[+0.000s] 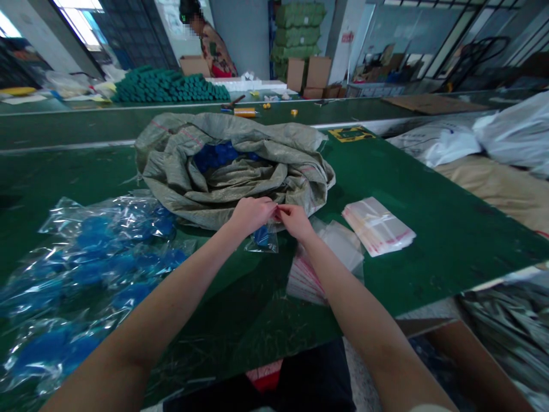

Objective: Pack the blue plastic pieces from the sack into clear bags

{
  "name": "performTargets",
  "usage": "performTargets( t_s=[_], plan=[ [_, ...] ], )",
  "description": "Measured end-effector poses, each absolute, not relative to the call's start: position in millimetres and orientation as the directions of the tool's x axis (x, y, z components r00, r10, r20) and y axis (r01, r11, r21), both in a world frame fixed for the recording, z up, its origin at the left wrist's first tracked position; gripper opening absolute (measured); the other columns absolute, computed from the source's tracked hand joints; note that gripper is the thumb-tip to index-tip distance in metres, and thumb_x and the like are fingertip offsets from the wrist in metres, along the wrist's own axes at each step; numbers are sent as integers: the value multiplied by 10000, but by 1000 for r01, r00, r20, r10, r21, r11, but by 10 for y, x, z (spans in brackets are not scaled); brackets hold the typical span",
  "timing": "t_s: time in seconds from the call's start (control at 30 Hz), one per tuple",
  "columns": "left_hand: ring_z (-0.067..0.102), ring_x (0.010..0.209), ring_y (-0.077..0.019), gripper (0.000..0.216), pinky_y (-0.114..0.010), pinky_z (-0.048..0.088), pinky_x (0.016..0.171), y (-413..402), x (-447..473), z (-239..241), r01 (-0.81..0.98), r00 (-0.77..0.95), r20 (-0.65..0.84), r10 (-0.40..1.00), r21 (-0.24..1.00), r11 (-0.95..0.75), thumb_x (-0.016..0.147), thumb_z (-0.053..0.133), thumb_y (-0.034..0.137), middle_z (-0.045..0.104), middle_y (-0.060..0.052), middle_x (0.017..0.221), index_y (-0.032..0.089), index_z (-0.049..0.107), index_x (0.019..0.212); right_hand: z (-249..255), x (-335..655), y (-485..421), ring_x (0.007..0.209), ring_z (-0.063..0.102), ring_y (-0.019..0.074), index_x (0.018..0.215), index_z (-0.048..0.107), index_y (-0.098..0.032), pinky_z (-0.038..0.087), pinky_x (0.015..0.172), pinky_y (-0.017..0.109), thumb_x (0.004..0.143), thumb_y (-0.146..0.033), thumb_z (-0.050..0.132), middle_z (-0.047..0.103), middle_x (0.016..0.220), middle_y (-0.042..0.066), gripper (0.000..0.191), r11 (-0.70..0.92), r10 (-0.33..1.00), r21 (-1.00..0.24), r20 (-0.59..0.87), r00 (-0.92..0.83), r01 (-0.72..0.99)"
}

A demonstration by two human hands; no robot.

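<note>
My left hand (pixel 250 213) and my right hand (pixel 295 220) meet over the green table (pixel 429 229), both pinching the top edge of a small clear plastic bag (pixel 262 239) with a blue piece inside. Just behind them lies an open grey woven sack (pixel 231 166) holding more blue pieces (pixel 217 155). Under my right wrist lies a fan of empty clear bags with red strips (pixel 305 280). A neat stack of the same empty bags (pixel 377 226) rests to the right.
A heap of filled clear bags with blue pieces (pixel 86 269) covers the table's left side. White sacks (pixel 472 143) lie at the right. A cardboard box (pixel 463 355) stands at the lower right. A person (pixel 212 48) stands far back by green stacked goods (pixel 167 86).
</note>
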State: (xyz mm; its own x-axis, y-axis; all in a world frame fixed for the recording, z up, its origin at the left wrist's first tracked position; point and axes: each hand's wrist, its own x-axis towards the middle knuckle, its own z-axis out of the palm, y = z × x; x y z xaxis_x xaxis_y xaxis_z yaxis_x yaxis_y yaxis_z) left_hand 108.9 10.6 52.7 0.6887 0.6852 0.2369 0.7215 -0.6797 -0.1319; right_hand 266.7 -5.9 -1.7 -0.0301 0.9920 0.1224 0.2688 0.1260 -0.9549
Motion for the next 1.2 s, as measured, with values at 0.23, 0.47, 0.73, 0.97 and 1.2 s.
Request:
performTargets(
  t_s=[0.23, 0.47, 0.73, 0.97, 1.2],
  plan=[
    [679, 790, -234, 356, -321, 454, 622, 116, 1106, 496, 708, 704, 238, 669, -152, -690, 973, 380, 303, 714, -111, 1017, 172, 710, 1001, 5, 2678, -95, 703, 636, 139, 899, 768, -149, 495, 683, 231, 866, -127, 491, 734, 775, 33, 280, 206, 976, -878, 213, -33, 432],
    [669, 845, -221, 271, -304, 446, 642, 121, 1122, 463, 755, 620, 316, 719, 11, -656, 933, 446, 298, 707, -83, 1038, 194, 695, 967, 65, 2674, -146, 704, 643, 153, 867, 764, -134, 488, 685, 240, 874, -140, 503, 725, 740, 42, 261, 224, 972, -841, 231, -48, 493],
    [655, 848, -206, 157, -309, 494, 780, 246, 1069, 370, 756, 389, 408, 826, 371, -540, 837, 552, 226, 719, -70, 943, 174, 684, 906, 25, 2655, -120, 775, 700, 155, 971, 765, -163, 547, 781, 269, 878, -167, 540, 767, 890, 60, 243, 111, 991, -910, 129, 20, 400],
    [663, 894, -191, 214, -303, 503, 837, 254, 951, 353, 663, 445, 464, 766, 404, -630, 892, 531, 282, 726, -72, 975, 167, 707, 934, -31, 2646, -89, 762, 713, 170, 1036, 744, -120, 566, 734, 281, 894, -193, 539, 765, 905, 92, 260, 103, 993, -935, 118, 26, 340],
    [663, 974, -202, 309, -301, 500, 801, 125, 1029, 367, 710, 584, 389, 713, 181, -681, 957, 459, 350, 704, -47, 1141, 226, 725, 1055, -11, 2651, -114, 702, 697, 149, 1025, 751, -147, 540, 683, 254, 897, -133, 479, 759, 877, 58, 301, 181, 982, -896, 186, -25, 406]
  ],
)
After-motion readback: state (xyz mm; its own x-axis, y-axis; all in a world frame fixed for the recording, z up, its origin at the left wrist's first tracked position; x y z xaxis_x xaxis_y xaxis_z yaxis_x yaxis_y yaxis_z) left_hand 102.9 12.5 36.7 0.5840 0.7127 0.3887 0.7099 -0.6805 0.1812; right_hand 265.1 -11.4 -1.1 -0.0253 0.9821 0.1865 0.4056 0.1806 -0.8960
